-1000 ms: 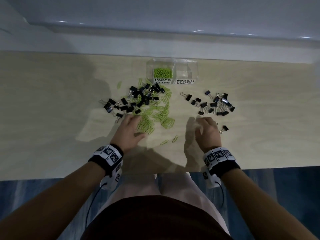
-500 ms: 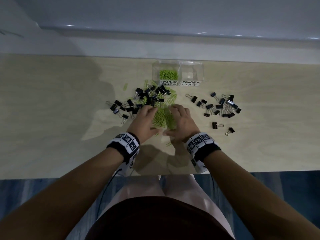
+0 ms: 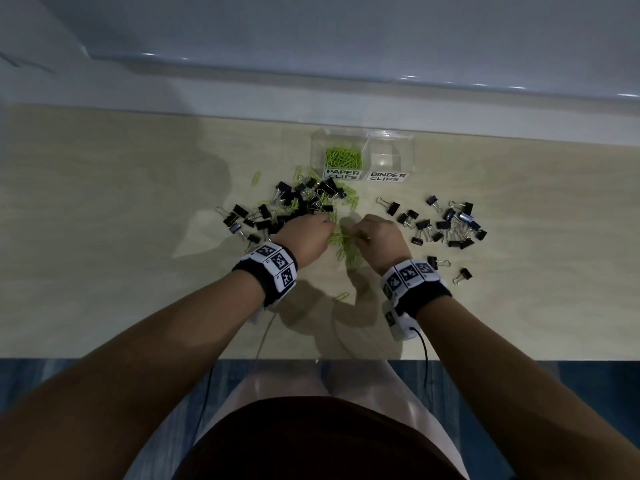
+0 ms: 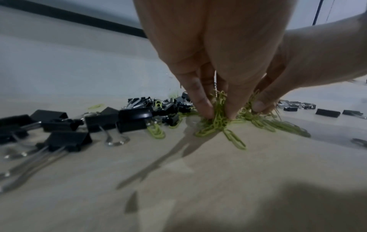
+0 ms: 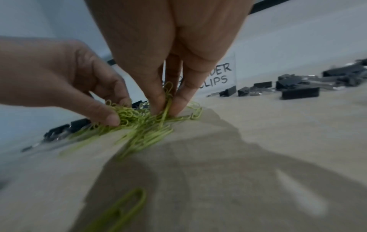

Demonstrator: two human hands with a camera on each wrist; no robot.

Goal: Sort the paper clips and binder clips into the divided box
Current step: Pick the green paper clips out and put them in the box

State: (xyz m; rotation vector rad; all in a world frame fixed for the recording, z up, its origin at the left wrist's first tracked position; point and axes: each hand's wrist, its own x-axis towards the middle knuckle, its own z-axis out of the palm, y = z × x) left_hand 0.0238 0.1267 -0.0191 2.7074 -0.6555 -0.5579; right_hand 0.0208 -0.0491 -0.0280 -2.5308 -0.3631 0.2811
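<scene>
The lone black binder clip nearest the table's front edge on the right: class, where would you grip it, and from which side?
Probably the black body of the lone binder clip, pinched across its two flat sides from above. It lies apart from the other binder clips, so fingers have room around it. Its thin wire handles stick out to one side and offer less to hold.

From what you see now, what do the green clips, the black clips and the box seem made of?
Green paper clips: thin bent wire, probably coated, matte green.
Binder clips: black, likely painted metal, with shiny silver wire handles.
Divided box: clear, glossy, likely plastic; its contents show through.
</scene>
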